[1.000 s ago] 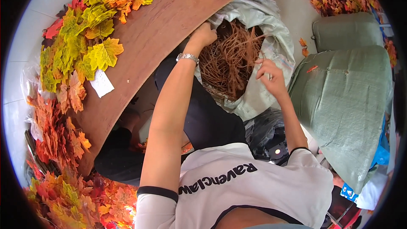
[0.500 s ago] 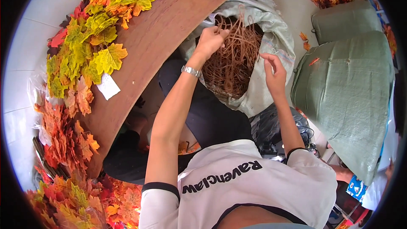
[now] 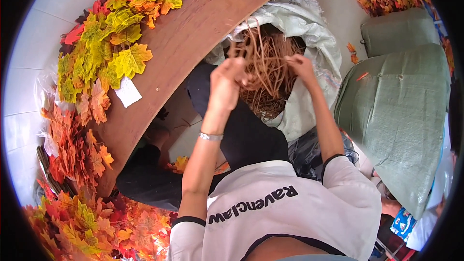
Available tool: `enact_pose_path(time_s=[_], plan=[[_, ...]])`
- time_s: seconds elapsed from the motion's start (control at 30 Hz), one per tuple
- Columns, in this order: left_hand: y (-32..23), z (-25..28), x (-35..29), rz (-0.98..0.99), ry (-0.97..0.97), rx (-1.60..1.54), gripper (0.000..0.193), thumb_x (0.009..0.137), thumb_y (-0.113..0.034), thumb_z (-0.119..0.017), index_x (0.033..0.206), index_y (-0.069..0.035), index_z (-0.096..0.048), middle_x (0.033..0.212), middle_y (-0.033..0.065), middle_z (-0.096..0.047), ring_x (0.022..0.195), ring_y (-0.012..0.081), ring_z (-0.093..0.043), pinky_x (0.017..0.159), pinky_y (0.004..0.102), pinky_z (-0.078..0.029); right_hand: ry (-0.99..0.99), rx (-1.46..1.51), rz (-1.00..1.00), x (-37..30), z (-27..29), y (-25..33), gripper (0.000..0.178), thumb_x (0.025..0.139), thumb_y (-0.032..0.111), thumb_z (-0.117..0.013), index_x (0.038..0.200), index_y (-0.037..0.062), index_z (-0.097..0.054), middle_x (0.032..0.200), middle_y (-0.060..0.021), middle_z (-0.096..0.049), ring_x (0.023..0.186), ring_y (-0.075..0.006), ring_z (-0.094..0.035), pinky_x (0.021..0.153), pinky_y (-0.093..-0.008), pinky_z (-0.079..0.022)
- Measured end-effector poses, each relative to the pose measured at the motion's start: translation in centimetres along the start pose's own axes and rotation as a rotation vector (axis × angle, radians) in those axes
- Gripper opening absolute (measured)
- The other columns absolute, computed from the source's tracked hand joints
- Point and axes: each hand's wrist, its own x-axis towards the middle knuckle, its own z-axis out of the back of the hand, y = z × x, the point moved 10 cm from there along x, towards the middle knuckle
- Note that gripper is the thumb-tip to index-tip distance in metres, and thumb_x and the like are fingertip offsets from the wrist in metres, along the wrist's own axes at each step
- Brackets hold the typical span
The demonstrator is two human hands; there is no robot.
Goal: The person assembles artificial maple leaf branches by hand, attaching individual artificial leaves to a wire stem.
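Note:
A white woven sack [image 3: 321, 31] stands with its mouth rolled back, full of tangled thin brown strands [image 3: 271, 79] like artificial stems. Over its near left edge, my left hand [image 3: 226, 81] is closed around several of these strands, which loop up above it; its fingertips are a little blurred. At the right of the sack's mouth, my right hand [image 3: 303, 69] pinches the end of a strand stretching between the two hands. A metal watch is on my left wrist.
Left of the sack is a curved-looking brown board [image 3: 193, 24] with bunches of yellow-green artificial maple leaves [image 3: 116, 29] and a white paper piece [image 3: 128, 92]. Orange leaves [image 3: 72, 140] lie farther left. Large green wrapped bales [image 3: 391, 106] stand at the right.
My left hand has drawn back toward me, lifting looped strands out of the tangle. My right hand has come inward and its fingers have closed on a strand.

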Motion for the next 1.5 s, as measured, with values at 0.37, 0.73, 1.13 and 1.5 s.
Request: enact_pose_path(time_s=[0.37, 0.73, 1.13, 1.5], plan=[[1.4, 0.9, 0.6, 0.086, -0.065, 0.132, 0.029, 0.088, -0.017, -0.055, 0.109, 0.002, -0.05, 0.097, 0.0083, -0.057, 0.09, 0.0122, -0.054, 0.078, 0.0248, -0.045, 0.166, -0.03, 0.494, -14.4, 1.2, 18.7, 0.027, 0.073, 0.003, -0.062, 0.057, 0.0002, -0.041, 0.058, -0.0005, -0.037, 0.051, -0.0074, -0.032, 0.045, -0.0245, -0.024], [-9.9, -2.3, -10.7, -0.523, -0.051, 0.576, 0.052, 0.087, -0.008, -0.052, 0.132, 0.002, -0.028, 0.127, 0.0199, -0.042, 0.12, 0.0275, -0.041, 0.099, 0.0366, -0.032, 0.305, -0.189, 0.593, -17.9, -11.6, 20.7, 0.021, 0.068, 0.011, -0.064, 0.063, 0.003, -0.045, 0.066, -0.0093, -0.044, 0.054, -0.028, -0.049, 0.047, -0.0359, -0.039], [-5.1, -1.6, -3.9, -0.584, -0.059, 1.21, 0.031, 0.077, 0.004, -0.05, 0.107, 0.002, -0.052, 0.087, 0.0209, -0.058, 0.083, 0.036, -0.057, 0.072, 0.0391, -0.046, -0.173, 0.077, 0.288, -9.9, -0.2, 10.7, 0.038, 0.073, 0.021, -0.071, 0.103, 0.0009, -0.057, 0.095, -0.0091, -0.056, 0.074, -0.0108, -0.056, 0.064, -0.0234, -0.046], [-5.5, -0.1, -3.3, -0.342, -0.102, 0.949, 0.053, 0.078, -0.006, -0.061, 0.125, 0.0, -0.038, 0.097, 0.0174, -0.059, 0.089, 0.025, -0.059, 0.077, 0.0344, -0.047, -0.089, 0.185, 0.45, -12.7, -5.8, 16.7, 0.028, 0.079, 0.006, -0.057, 0.106, 0.0028, -0.058, 0.066, 0.0005, -0.052, 0.057, -0.0072, -0.047, 0.052, -0.0225, -0.04]])
